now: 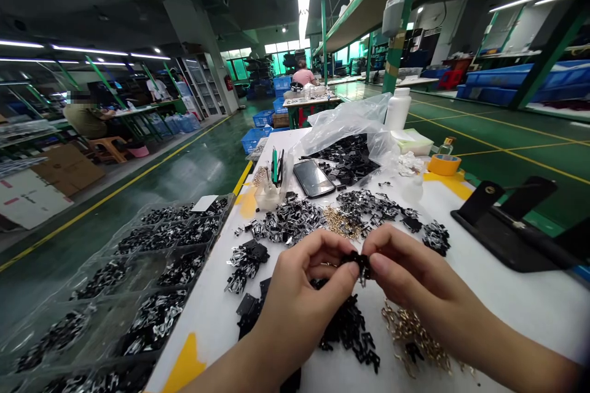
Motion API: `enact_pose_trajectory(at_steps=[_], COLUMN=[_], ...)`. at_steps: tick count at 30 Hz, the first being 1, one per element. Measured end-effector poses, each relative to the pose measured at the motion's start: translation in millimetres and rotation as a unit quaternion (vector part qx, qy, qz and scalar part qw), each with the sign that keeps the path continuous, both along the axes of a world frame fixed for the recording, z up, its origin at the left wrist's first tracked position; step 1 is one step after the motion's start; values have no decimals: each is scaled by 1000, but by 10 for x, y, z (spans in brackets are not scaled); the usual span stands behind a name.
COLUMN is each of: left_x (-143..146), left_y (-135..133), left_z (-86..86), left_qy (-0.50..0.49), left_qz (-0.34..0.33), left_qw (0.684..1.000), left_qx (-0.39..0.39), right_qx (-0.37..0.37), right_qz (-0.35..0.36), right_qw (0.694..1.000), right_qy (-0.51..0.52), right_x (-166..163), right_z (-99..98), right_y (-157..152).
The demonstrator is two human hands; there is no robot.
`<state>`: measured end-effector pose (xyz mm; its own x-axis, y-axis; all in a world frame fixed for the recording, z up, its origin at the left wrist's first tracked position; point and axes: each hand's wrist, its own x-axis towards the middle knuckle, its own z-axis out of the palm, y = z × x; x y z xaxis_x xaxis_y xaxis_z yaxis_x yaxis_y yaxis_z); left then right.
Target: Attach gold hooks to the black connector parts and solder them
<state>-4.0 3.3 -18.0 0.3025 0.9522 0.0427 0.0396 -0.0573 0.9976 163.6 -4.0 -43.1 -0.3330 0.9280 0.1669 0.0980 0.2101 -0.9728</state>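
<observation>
- Nearest, well on the near side of the phone (314, 178), gold bits (431, 350) lay loose, with black parts (345, 325) heaped to their left.
- Above those heaps, near side of the phone, the left hand (306, 295) pinched a small black piece (357, 261) between thumb and fingers; the right hand (412, 270) pinched its other end with drawn-in fingertips. A silvery end hung below it, and I couldn't tell whether the piece was complete.
- Left of the phone and nearer, a small cluster (246, 264) of black and silver pieces looked put together already, though too small to be sure.
- Further left of the phone, a tray (108, 319) held many such pieces in its compartments, so plenty seemed done.
- Just this side of the phone, silver clips (295, 221) lay piled, with more gold to their right; a good deal seemed left.
- Just beyond the phone, a clear bag (354, 113) spilled more black stock (350, 156), apparently unused.
- Far beyond the phone, a worker in pink (304, 77) sat at another table.
</observation>
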Motion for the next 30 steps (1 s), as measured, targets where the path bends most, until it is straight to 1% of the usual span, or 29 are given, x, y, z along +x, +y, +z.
enact_pose_trajectory(at_steps=[4,10,15,18,20,22,24,26,28,30], left_x=[-10,-1,-7,-22,-35,-51,-69,-86,-94,-90], left_y=[8,0,47,75,95,118,139,153,156,147], left_z=[-28,-35,0,8,7,3,-7,-23,-45,-67], left_qy=[-4,-1,-71,-112,-138,-157,-172,-186,-195,-198], left_qz=[-16,-40,-79,-102,-130,-170,-205,-229,-238,-235], left_qw=[1000,998,987,975,961,941,921,904,897,900], left_qx=[-18,-39,-117,-163,-201,-246,-284,-309,-316,-310], right_qx=[26,16,20,64,101,120,128,131,129,118], right_qz=[2,-3,14,11,32,63,82,87,83,81], right_qw=[999,999,999,998,994,990,987,987,988,990], right_qy=[-19,-36,-27,-22,-31,-45,-50,-37,-20,-5], right_x=[10,1,30,64,95,127,155,168,162,143], right_z=[-1,-5,35,52,68,91,114,130,134,128], right_y=[1,19,0,-2,6,16,25,33,39,42])
